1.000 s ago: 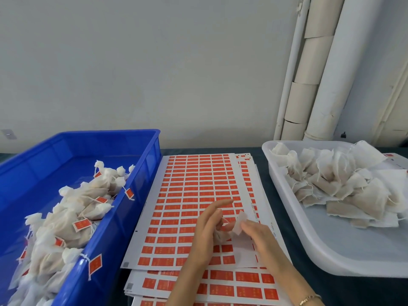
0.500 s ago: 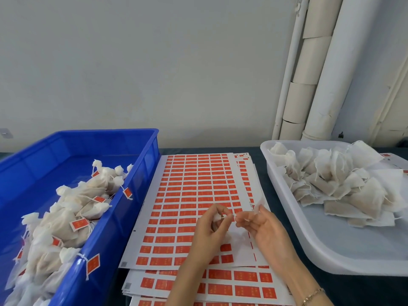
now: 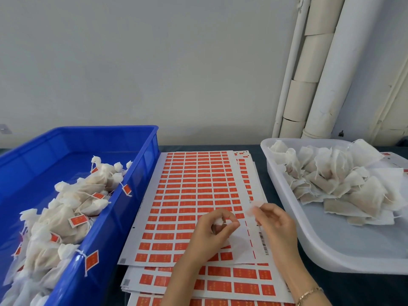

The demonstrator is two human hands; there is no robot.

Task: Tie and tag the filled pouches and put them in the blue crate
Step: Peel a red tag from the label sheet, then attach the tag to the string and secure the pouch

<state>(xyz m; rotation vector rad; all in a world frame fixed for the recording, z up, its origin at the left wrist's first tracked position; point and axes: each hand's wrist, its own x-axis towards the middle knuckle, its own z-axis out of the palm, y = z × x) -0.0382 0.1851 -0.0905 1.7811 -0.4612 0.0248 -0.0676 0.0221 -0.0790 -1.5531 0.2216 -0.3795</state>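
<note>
Pouch [image 3: 239, 241] lies in the near middle on the red sticker sheets [image 3: 194, 184], and the left hand [image 3: 212, 235] pinches its gathered top. I cannot tell if the curled right hand [image 3: 276, 226], just beside it, holds anything, because it is blurred; the blue crate [image 3: 143, 164] stands at left.

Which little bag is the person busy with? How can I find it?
Look at the orange sticker sheets between the blue crate and the white tray. Near their front, the left hand pinches one pouch. It alone lies outside both containers.
</note>
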